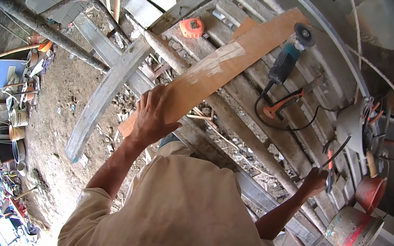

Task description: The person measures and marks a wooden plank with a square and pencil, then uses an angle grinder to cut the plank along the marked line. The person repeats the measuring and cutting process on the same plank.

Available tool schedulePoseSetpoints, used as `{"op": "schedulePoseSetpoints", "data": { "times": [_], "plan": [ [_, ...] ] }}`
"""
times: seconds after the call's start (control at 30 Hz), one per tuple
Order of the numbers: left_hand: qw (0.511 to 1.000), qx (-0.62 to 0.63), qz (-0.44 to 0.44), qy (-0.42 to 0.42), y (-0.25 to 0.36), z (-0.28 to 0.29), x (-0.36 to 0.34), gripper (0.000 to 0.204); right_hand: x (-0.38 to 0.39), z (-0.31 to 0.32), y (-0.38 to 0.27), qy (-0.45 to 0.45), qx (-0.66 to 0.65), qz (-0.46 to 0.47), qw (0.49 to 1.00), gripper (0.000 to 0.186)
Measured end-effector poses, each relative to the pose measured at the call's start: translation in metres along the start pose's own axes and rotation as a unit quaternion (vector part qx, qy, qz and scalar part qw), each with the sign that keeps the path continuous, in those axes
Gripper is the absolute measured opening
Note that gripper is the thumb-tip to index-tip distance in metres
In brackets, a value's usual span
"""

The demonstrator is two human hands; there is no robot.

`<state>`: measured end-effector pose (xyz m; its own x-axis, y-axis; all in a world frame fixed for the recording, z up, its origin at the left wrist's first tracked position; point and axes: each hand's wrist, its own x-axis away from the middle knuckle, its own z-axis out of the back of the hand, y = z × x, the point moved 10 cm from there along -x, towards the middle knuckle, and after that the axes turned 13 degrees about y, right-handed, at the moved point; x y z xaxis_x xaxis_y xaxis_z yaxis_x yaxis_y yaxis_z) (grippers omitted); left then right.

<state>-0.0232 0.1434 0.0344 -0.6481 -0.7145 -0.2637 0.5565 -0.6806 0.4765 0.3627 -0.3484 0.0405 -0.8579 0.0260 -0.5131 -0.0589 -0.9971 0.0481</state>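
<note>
One board point(219, 73) across slats point(248, 97), far right to near left; left hand point(151, 119) splayed atop, right hand point(314, 182) curled, hold unclear. We judge: steadying step; next move calls for firm left palm.

The left grip point(151, 116) rests on a brown board point(216, 73) — grinder point(285, 61) near its end.

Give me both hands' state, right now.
Left hand: open, resting on the wooden board.
Right hand: fingers curled beside a slim orange-and-black tool; whether it grips anything cannot be told.
</note>
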Motion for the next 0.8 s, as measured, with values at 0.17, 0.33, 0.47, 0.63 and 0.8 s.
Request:
{"op": "schedulePoseSetpoints", "data": {
  "times": [0.17, 0.33, 0.47, 0.63, 0.8],
  "plan": [
    [1.0, -0.015, 0.003, 0.011, -0.01, -0.044, 0.031, 0.106, -0.026, -0.054, 0.087, 0.008, -0.087, -0.012, 0.996, 0.054],
    [0.994, -0.105, 0.02, -0.016, -0.004, -0.017, 0.028, 0.111, -0.056, 0.025, 0.046, -0.009, -0.194, -0.065, 0.979, 0.041],
    [0.995, -0.089, -0.032, 0.006, 0.027, -0.001, 0.002, 0.11, -0.065, 0.119, -0.024, 0.01, -0.259, 0.066, 0.964, 0.017],
    [0.964, 0.265, 0.026, 0.03, 0.074, 0.019, -0.042, 0.048, -0.009, 0.159, -0.169, -0.225, -0.53, 0.091, 0.813, 0.004],
    [0.919, 0.262, 0.016, -0.295, 0.136, -0.041, -0.016, 0.051, 0.094, 0.145, -0.331, -0.381, -0.615, 0.166, 0.67, 0.015]
  ]
}}
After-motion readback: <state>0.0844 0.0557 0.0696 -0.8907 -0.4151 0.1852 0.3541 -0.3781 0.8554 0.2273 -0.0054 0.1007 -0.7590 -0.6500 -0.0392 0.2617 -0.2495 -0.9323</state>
